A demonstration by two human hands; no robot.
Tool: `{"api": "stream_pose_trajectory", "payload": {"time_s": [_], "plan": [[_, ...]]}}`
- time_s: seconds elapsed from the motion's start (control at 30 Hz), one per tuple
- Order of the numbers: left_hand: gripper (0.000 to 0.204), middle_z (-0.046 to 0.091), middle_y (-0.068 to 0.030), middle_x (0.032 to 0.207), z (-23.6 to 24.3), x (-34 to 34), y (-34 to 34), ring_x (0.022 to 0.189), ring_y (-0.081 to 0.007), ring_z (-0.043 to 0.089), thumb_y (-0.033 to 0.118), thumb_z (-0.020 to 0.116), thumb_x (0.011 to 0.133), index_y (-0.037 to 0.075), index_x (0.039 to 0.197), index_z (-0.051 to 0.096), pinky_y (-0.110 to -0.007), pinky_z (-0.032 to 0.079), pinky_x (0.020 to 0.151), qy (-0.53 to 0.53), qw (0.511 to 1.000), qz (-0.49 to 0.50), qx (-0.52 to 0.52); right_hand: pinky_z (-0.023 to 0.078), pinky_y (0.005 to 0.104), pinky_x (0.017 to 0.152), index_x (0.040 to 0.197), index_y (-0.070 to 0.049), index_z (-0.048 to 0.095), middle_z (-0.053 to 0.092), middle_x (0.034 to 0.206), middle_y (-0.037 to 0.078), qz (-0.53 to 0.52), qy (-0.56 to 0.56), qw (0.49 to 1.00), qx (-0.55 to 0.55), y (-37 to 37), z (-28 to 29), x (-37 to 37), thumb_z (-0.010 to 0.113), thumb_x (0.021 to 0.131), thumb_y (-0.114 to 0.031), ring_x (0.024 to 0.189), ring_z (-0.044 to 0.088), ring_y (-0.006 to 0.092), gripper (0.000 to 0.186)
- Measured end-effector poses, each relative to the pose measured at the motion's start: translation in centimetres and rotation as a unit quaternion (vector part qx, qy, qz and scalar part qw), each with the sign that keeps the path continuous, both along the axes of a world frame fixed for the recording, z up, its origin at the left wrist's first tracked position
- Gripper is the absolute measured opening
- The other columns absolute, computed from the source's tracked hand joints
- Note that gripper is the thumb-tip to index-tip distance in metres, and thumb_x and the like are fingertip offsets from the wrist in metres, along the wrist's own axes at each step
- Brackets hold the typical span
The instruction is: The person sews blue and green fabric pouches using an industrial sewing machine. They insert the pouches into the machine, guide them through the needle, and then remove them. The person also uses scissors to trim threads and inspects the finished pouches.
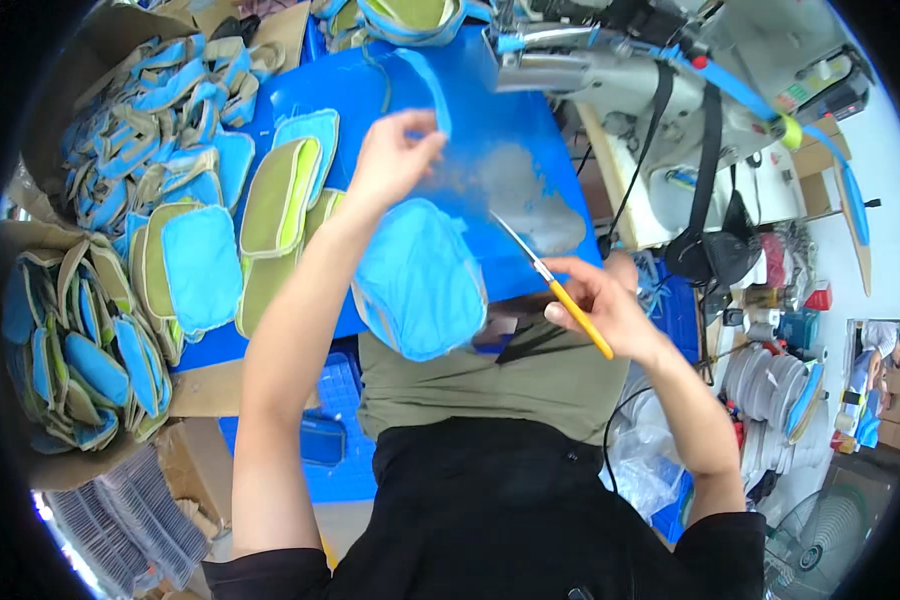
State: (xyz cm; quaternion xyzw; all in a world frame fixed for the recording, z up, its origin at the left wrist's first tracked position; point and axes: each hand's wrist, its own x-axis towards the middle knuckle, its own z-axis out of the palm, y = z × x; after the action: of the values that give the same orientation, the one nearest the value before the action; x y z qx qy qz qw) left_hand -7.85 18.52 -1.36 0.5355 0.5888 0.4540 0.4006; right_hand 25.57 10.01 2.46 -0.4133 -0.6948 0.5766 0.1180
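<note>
My left hand (400, 158) is raised over the blue table, fingers curled in a pinch and slightly blurred. A curved blue fabric strip (428, 85) runs down to its fingertips and appears pinched there. In my right hand (602, 305) is a slim pointed tool (580, 318) with a yellow handle and a thin metal tip, aimed up and left; its exact kind is unclear. Between the hands, a rounded light-blue fabric pouch (420, 280) lies at the table's near edge, partly over my lap. Neither hand touches the pouch.
Blue and olive pouches (285, 195) lie in overlapping piles on the left of the table (320, 90). Cardboard boxes hold more pouches (85, 350) and blue-grey trimmed pieces (160, 120). A sewing machine (610, 70) stands at the far right. A fan (820, 545) is at lower right.
</note>
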Motion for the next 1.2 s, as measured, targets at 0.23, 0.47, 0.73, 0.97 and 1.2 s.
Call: {"api": "stream_pose_trajectory", "payload": {"time_s": [0.23,0.47,0.73,0.97,1.2], "plan": [[0.037,0.064,-0.0138,0.131,7.5,4.6,2.1,0.115,-0.0206,0.065,0.012,0.079,0.089,0.0,0.121,0.065,-0.036,0.056,0.097,-0.12,0.953,0.05,0.274,0.041,0.0235,0.046,0.163,-0.014,0.026,0.057,0.065,0.006,-0.076,0.259,0.943,-0.193,-1.7,9.5,-1.8,0.05,0.109,-0.037,0.046,0.049,0.0103,0.063],[0.015,0.062,-0.0149,0.133,7.0,6.5,3.5,0.115,-0.0201,0.064,0.0,0.079,0.085,0.002,0.097,0.071,-0.036,0.058,0.096,-0.2,0.924,0.056,0.321,0.039,0.0234,0.04,0.164,-0.013,0.023,0.057,0.062,0.008,-0.06,0.275,0.933,-0.224,2.6,12.5,-3.9,0.043,0.109,-0.048,0.038,0.044,0.0106,0.068],[0.007,0.06,-0.0152,0.134,7.9,6.2,3.7,0.118,-0.0196,0.061,0.002,0.076,0.085,0.001,0.087,0.07,-0.035,0.057,0.093,-0.233,0.938,0.039,0.252,0.036,0.0225,0.039,0.163,-0.016,0.025,0.058,0.064,0.013,-0.073,0.336,0.885,-0.314,5.9,12.1,-4.5,0.038,0.11,-0.047,0.036,0.041,0.0113,0.063],[0.008,0.058,-0.0191,0.136,8.1,5.6,4.2,0.116,-0.0165,0.059,0.004,0.076,0.085,0.003,0.086,0.068,-0.03,0.048,0.095,-0.326,0.933,-0.003,0.153,0.034,0.0223,0.039,0.161,-0.016,0.029,0.053,0.062,0.007,-0.159,0.372,0.841,-0.358,5.0,12.7,-6.8,0.036,0.111,-0.048,0.037,0.04,0.0113,0.06],[0.01,0.059,-0.0153,0.133,7.9,6.0,4.1,0.102,-0.0114,0.059,0.006,0.075,0.088,0.004,0.092,0.065,-0.029,0.048,0.092,-0.416,0.899,-0.031,0.134,0.037,0.0228,0.04,0.163,-0.013,0.023,0.05,0.061,0.003,-0.252,0.349,0.881,-0.196,3.2,11.4,-12.8,0.039,0.11,-0.047,0.042,0.043,0.0096,0.065]]}}
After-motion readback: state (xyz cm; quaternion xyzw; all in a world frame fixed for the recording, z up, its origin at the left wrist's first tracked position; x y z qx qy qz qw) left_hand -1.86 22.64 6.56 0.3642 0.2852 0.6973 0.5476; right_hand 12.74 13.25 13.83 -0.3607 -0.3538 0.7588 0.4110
